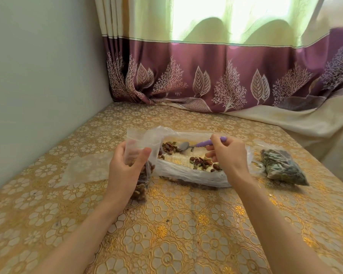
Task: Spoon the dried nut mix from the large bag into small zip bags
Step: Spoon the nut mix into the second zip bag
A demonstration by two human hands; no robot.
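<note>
Hands work over a floral tablecloth (166, 224). The left hand (125, 167) grips a floppy, part-filled small zip bag (141, 171) near its mouth; the right hand (228, 155) pinches a purple-handled spoon (198, 144) inside the thin, limp large bag (186, 171) of nut mix (201, 162).

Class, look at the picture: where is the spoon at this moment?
In the head view, the spoon is right of centre, held by the right hand, its bowl over the nut mix inside the large bag.
</note>
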